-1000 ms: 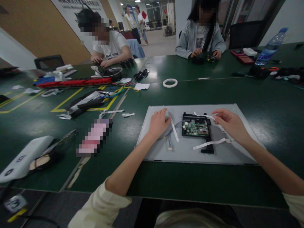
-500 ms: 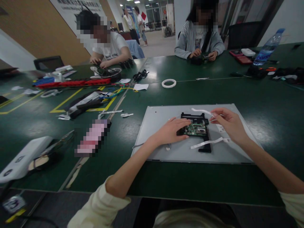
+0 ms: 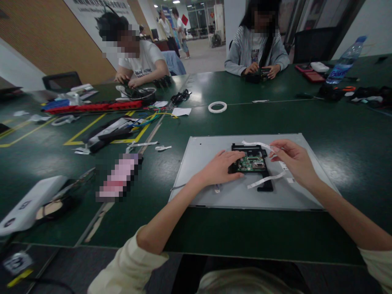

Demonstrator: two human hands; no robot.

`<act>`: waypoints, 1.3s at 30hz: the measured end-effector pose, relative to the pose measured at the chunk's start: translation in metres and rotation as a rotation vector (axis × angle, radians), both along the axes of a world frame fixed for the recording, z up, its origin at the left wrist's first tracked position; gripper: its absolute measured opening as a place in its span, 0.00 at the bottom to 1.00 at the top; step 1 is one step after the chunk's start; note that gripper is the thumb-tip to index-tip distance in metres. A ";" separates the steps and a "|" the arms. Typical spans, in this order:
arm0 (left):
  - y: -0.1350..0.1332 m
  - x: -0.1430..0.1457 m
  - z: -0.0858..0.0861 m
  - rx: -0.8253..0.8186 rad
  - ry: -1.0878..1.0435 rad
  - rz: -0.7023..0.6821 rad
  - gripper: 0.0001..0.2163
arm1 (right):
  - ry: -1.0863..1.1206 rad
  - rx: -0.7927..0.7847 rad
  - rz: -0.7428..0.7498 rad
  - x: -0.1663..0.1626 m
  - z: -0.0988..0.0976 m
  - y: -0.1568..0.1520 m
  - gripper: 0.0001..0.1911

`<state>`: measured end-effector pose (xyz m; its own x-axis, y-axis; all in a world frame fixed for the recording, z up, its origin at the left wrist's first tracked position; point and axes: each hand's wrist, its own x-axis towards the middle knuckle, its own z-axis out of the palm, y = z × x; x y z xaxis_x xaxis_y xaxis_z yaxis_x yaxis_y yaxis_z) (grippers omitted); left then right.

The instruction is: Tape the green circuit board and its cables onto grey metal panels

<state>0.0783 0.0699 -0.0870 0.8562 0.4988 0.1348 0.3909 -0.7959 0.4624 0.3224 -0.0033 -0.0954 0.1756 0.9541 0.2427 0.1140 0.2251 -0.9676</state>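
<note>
A black bracket (image 3: 266, 179) carrying a green circuit board (image 3: 251, 163) lies on a large grey metal panel (image 3: 200, 153). My left hand (image 3: 221, 166) spans the bracket's left end, fingers over the board and thumb along its lower edge, holding it; that end is partly hidden. Right of the board, my right hand (image 3: 292, 160) pinches the end of a narrow white strip (image 3: 255, 143), which runs left above the bracket's upper edge. A second white strip (image 3: 266, 179) crosses the bracket's leg below the board, its right end just short of my right hand.
A roll of white tape (image 3: 217, 107) lies behind the panel. To the left are a phone (image 3: 119, 177), a white device (image 3: 32, 204) and cables. Two people (image 3: 142, 57) sit across the green table (image 3: 260, 232). A water bottle (image 3: 346, 61) stands far right.
The bracket and board have shifted slightly away from me and turned a little. The pinched strip has moved slightly left with my right hand. My left hand has hardly moved.
</note>
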 end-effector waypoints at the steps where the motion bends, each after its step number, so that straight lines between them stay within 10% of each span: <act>1: 0.000 0.000 0.000 -0.025 -0.048 0.012 0.27 | -0.014 0.003 0.009 0.000 0.000 0.000 0.09; 9: 0.028 0.023 0.034 -0.615 -0.538 0.438 0.18 | -0.035 0.096 0.015 0.000 0.006 -0.006 0.08; 14: 0.046 0.043 0.050 -1.127 -0.228 0.230 0.16 | -0.104 0.085 0.030 -0.001 0.004 -0.005 0.11; 28: 0.061 0.076 0.027 -0.410 -0.381 0.269 0.04 | -0.266 -0.228 -0.094 0.010 -0.014 0.007 0.17; 34: 0.059 0.083 0.004 0.099 -0.182 0.264 0.06 | -0.226 -0.242 -0.112 0.013 -0.022 0.010 0.17; 39: 0.061 0.084 -0.001 0.198 -0.061 0.249 0.07 | -0.514 -0.198 -0.150 0.010 -0.022 0.010 0.11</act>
